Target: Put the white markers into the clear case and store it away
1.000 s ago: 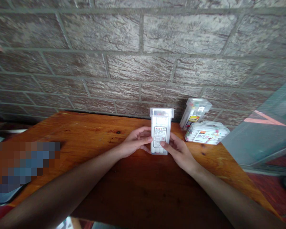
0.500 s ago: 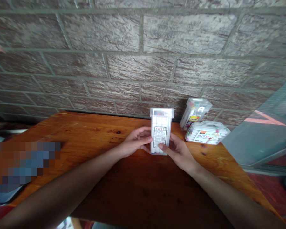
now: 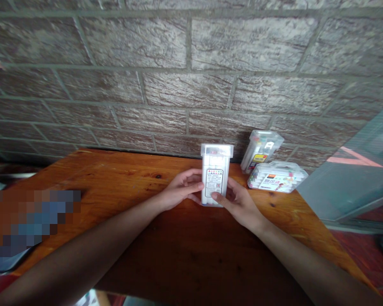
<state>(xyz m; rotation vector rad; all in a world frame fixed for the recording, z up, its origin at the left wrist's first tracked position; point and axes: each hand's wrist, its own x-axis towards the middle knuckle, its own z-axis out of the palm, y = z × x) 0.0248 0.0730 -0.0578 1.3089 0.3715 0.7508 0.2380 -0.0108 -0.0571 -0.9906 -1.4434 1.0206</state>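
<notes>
An upright clear plastic case of markers (image 3: 214,163) stands between my hands, its printed back label facing me and white pen barrels showing through. My left hand (image 3: 183,189) grips its left side, thumb on the front edge. On the right side, my right hand (image 3: 238,202) holds it low, with the thumb across the bottom of the label. The fingers behind the case are partly hidden. Whether its base rests on the wood cannot be told for sure.
Right of my hands, a second tall marker case (image 3: 261,148) leans against the brick wall (image 3: 166,85). In front of it sits a wide handled marker case (image 3: 276,178). The wooden table (image 3: 124,178) runs along the wall. A dark-edged flat object (image 3: 19,259), mostly pixelated, lies at left.
</notes>
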